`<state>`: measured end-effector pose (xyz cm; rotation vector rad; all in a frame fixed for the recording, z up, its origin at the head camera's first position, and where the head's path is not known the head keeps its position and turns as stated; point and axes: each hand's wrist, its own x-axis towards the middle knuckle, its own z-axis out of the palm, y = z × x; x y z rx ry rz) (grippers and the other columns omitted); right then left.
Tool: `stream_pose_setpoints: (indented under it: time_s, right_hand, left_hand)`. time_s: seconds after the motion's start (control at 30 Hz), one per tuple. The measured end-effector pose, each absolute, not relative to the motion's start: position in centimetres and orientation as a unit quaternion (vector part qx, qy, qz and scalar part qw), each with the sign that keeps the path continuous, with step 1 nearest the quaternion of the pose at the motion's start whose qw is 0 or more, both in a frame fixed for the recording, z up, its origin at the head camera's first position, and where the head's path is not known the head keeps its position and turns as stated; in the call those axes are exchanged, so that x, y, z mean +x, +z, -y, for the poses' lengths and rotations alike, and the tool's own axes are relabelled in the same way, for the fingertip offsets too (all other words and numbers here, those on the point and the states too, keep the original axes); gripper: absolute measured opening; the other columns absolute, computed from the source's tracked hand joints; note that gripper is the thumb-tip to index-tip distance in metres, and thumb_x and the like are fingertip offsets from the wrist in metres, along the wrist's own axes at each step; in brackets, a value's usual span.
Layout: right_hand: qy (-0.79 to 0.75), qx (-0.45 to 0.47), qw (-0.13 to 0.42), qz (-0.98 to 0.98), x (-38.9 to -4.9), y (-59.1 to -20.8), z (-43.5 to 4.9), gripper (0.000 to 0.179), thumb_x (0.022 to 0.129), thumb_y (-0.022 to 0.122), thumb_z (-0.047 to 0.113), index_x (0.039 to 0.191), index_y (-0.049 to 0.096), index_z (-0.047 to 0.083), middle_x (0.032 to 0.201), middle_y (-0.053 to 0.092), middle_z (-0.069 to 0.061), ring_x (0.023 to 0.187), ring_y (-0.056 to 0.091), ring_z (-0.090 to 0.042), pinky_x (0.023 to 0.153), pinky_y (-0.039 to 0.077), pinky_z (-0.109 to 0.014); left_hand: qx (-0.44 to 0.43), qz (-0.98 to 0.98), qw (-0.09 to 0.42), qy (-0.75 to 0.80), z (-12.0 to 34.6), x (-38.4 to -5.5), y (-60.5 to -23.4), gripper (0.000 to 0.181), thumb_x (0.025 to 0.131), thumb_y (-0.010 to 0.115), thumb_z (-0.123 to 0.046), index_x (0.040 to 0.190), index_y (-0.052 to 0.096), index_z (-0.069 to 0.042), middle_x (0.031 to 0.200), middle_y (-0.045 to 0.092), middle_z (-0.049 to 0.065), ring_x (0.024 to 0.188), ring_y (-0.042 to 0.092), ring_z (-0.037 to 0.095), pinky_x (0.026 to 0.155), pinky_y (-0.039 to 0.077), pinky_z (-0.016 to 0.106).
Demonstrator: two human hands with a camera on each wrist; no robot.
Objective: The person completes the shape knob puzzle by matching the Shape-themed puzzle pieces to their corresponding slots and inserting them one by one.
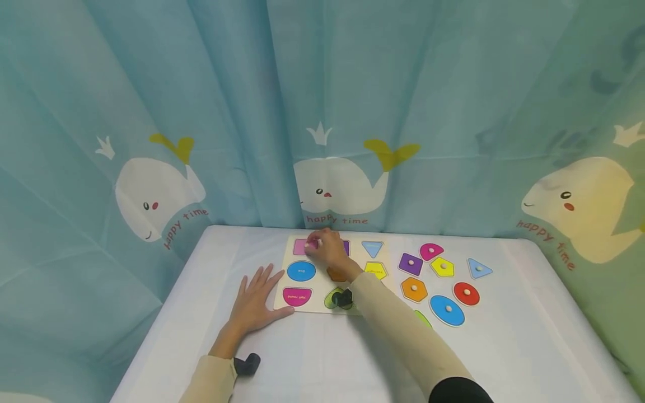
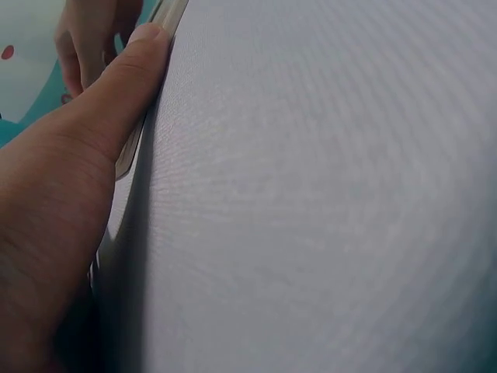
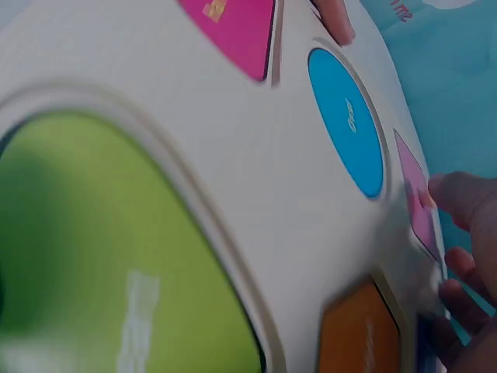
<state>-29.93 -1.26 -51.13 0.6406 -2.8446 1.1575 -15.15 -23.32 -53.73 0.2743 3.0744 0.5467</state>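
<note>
A pale puzzle board with coloured, labelled shapes lies on the white table. My left hand rests with fingers spread at the board's left side; its thumb touches the front edge. My right hand reaches over the far left of the board. With its thumb and fingers it pinches the small knob of a pink rectangle piece, which lies at the rectangle's place; the hand partly hides the knob. Beside that piece are the blue oval and the orange hexagon, partly under the right arm.
Several loose knobbed pieces lie right of the board, among them a purple square, a yellow pentagon, a red circle, a blue oval piece and a blue triangle. A whale-print curtain hangs behind the table.
</note>
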Motion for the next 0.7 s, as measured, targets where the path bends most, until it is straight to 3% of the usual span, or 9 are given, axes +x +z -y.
stream_pose_setpoints:
  time_s: [0.1, 0.33, 0.5, 0.7]
  right_hand:
    - [0.354, 0.237, -0.006, 0.905, -30.1, -50.7, 0.0, 0.027, 0.094, 0.077, 0.022, 0.117, 0.074, 0.009, 0.116, 0.068, -0.008, 0.114, 0.056, -0.028, 0.103, 0.046, -0.047]
    - [0.34, 0.286, -0.023, 0.896, -29.9, -49.8, -3.2, 0.029, 0.093, 0.077, 0.021, 0.12, 0.073, 0.009, 0.107, 0.068, -0.006, 0.091, 0.058, -0.024, 0.083, 0.052, -0.036]
    - [0.356, 0.299, -0.03, 0.885, -29.0, -48.5, -6.0, 0.036, 0.093, 0.078, 0.019, 0.125, 0.07, 0.006, 0.119, 0.07, -0.012, 0.105, 0.062, -0.029, 0.094, 0.054, -0.041]
    - [0.365, 0.272, -0.04, 0.89, -27.6, -47.0, -9.7, 0.044, 0.093, 0.078, 0.022, 0.133, 0.066, 0.008, 0.124, 0.068, -0.013, 0.107, 0.063, -0.03, 0.087, 0.057, -0.042]
  left_hand:
    - [0.088, -0.98, 0.001, 0.178, 23.3, -15.1, -53.6, 0.101, 0.077, 0.074, -0.07, 0.16, 0.04, -0.021, 0.17, 0.023, 0.009, 0.157, 0.013, 0.037, 0.122, 0.003, 0.067]
    - [0.084, -0.98, 0.007, 0.179, 23.1, -15.1, -53.3, 0.102, 0.078, 0.074, -0.069, 0.16, 0.038, -0.021, 0.17, 0.023, 0.009, 0.157, 0.012, 0.037, 0.122, 0.003, 0.066]
    - [0.087, -0.98, -0.005, 0.177, 23.1, -15.1, -53.5, 0.101, 0.077, 0.075, -0.068, 0.159, 0.04, -0.02, 0.169, 0.026, 0.01, 0.156, 0.016, 0.038, 0.122, 0.006, 0.067]
    - [0.093, -0.978, -0.019, 0.185, 23.1, -15.1, -53.6, 0.099, 0.078, 0.075, -0.066, 0.158, 0.042, -0.018, 0.168, 0.028, 0.012, 0.156, 0.018, 0.04, 0.121, 0.007, 0.068]
